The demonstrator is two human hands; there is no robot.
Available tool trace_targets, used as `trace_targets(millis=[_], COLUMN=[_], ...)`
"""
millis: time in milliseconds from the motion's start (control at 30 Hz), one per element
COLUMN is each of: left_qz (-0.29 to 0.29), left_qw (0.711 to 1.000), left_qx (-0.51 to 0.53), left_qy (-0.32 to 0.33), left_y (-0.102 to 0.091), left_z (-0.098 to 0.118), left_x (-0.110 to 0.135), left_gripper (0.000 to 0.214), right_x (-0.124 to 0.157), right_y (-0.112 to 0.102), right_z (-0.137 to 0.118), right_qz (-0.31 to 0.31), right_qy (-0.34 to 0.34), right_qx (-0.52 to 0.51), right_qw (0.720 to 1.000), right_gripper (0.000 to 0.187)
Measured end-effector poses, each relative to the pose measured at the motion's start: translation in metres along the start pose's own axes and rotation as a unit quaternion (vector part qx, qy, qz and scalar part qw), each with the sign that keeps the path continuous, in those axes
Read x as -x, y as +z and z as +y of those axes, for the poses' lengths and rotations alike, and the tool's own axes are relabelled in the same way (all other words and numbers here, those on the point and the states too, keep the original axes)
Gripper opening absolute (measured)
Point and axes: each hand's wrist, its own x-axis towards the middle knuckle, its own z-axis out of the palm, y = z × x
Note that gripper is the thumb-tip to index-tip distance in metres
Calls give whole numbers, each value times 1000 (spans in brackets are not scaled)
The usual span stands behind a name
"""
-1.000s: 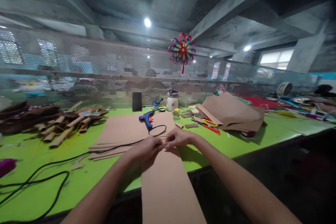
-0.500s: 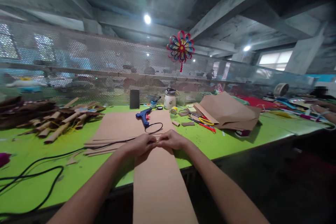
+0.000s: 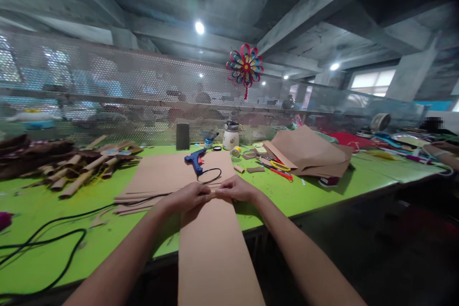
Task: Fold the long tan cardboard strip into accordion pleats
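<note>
A long strip of brown kraft paper runs from the table over its front edge towards me. My left hand and my right hand meet at the strip's far end. Fingers and thumbs of both are closed in a pinch on that end, which looks slightly curled or folded. Just beyond them lies a stack of brown paper sheets. On the stack rests a blue glue gun, its black cord trailing left past my left wrist.
Rolled brown paper tubes are heaped on the green table at left. Scissors, a small paper roll and a white jar stand or lie beyond my right hand. More brown sheets are piled at right.
Both hands stay together at the strip's far end, with a slight shift of the fingers. The whole view has drifted a little, and the strip sits slightly further left.
</note>
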Motion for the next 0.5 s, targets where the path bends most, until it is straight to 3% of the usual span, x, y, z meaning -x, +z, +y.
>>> trace_targets(millis=[100, 500], left_qz=[-2, -1], left_qw=[1000, 1000], left_qx=[7, 27], left_qy=[-2, 8], left_y=[0, 1], left_z=[2, 4], left_x=[0, 0], left_gripper=[46, 45], right_x=[1, 0], right_y=[0, 2], right_z=[0, 2], right_qz=[-11, -4], right_qy=[17, -22], right_qx=[-5, 10], right_qw=[1000, 1000], right_gripper=[44, 46])
